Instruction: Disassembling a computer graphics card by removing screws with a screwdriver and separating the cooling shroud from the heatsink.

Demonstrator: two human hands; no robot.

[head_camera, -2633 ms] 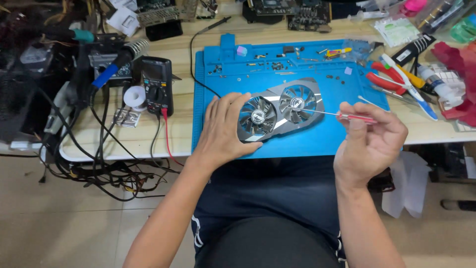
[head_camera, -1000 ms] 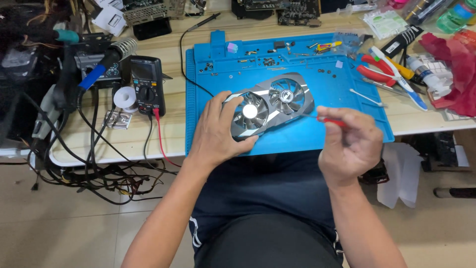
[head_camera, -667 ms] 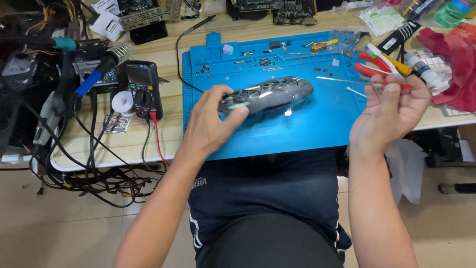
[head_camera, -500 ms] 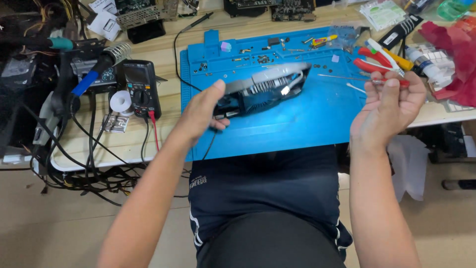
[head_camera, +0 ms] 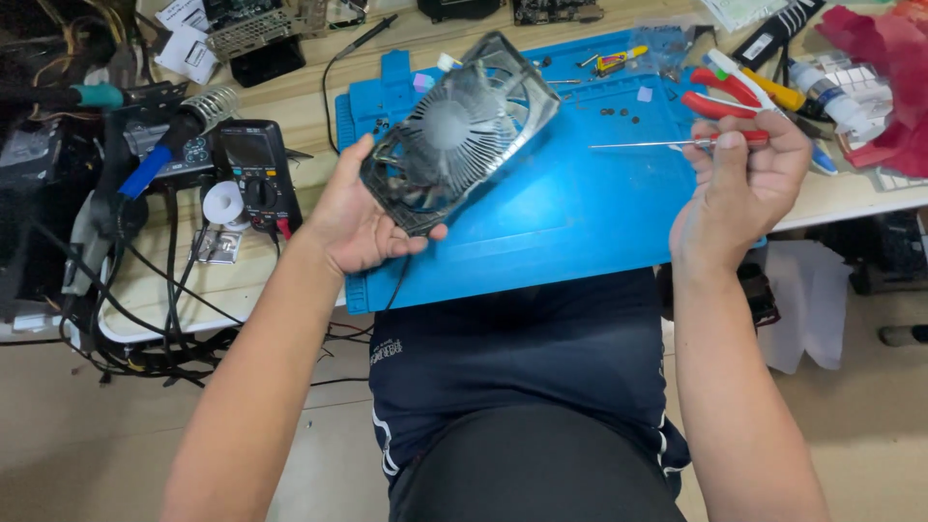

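My left hand [head_camera: 362,224] grips a graphics card cooler [head_camera: 459,130] by its lower corner and holds it lifted and tilted above the blue work mat [head_camera: 570,222]. The side toward me shows a round radial heatsink of fine metal fins in a dark frame. A thin black wire hangs from it past my wrist. My right hand [head_camera: 739,198] holds a red-handled screwdriver [head_camera: 681,143] level, its thin shaft pointing left toward the cooler, a short way off it.
Small screws and parts lie at the mat's far edge. Red-handled pliers [head_camera: 720,101] and other tools sit at the right. A black multimeter [head_camera: 253,169], a soldering iron [head_camera: 179,135] and tangled cables crowd the left of the wooden table.
My left hand has lifted the cooler off the mat and turned it over, from fans up to heatsink side toward me. My right hand has drawn away to the right with the screwdriver.
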